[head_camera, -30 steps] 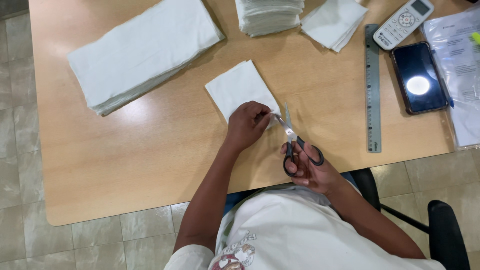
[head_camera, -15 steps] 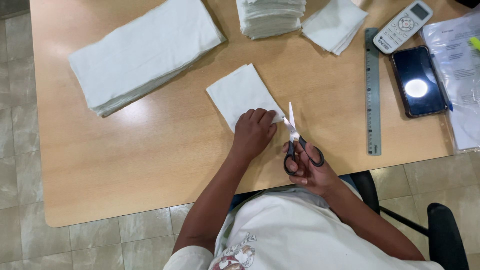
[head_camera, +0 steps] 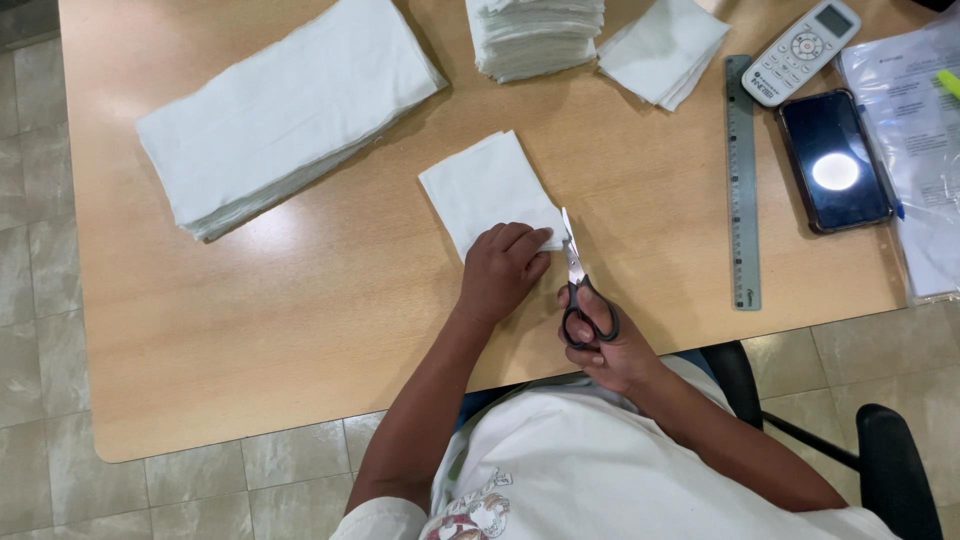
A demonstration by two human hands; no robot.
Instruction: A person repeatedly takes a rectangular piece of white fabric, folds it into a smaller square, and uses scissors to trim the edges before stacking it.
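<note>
While the left hand (head_camera: 503, 268) presses flat on a small white cloth (head_camera: 487, 190) mid-desk (head_camera: 300, 330), the right hand (head_camera: 610, 345) grips scissors (head_camera: 580, 290) at its edge; ruler (head_camera: 742, 180), phone (head_camera: 835, 160) and cloth stacks (head_camera: 285, 110) lie well apart.

White cloth square (head_camera: 487, 188), black-handled scissors (head_camera: 583, 300), tan wooden table (head_camera: 300, 300), grey ruler (head_camera: 742, 180), seemingly beige floor tiles (head_camera: 40, 300)

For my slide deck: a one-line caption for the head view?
Left hand pins folded white cloth square while right hand works black-handled scissors at its edge.

Wooden table (head_camera: 250, 330), beige tiled floor (head_camera: 40, 300), black chair (head_camera: 890, 460).
</note>
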